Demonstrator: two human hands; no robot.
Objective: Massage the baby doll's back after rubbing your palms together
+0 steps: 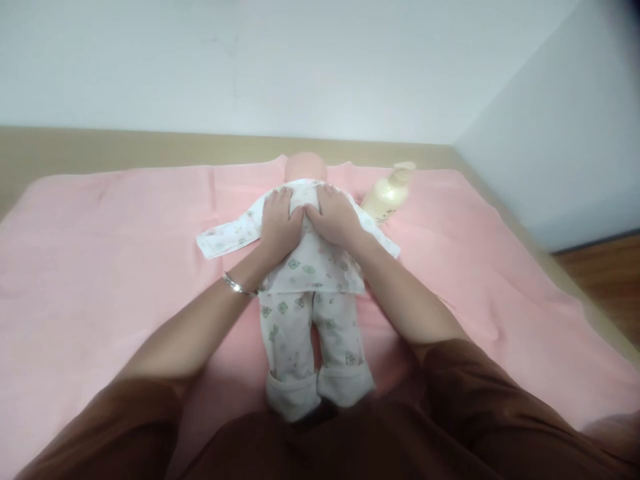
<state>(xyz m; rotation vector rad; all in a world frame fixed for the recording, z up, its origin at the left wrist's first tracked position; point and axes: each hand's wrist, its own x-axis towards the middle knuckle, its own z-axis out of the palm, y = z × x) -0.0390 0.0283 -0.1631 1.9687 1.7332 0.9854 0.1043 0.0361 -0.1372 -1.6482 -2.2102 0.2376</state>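
Note:
A baby doll (306,164) lies stretched out in the middle, its bald head at the far end and its legs toward me. It wears a white printed top (315,263) and matching trousers (287,333) with turned-up cuffs. My left hand (280,223) rests flat on the left side of the doll's upper torso, fingers pointing away from me. On the right side of the torso, my right hand (336,215) lies flat in the same way. Both thumbs point inward, and their tips nearly meet at the middle. A silver bracelet (239,287) circles my left wrist.
A pink blanket (125,267) spreads under the doll. Right of the doll's head, a cream pump bottle (387,197) lies tilted on the blanket. A tan surface edge (150,143) runs along the pale wall (250,67). Wooden floor (600,273) shows at the far right.

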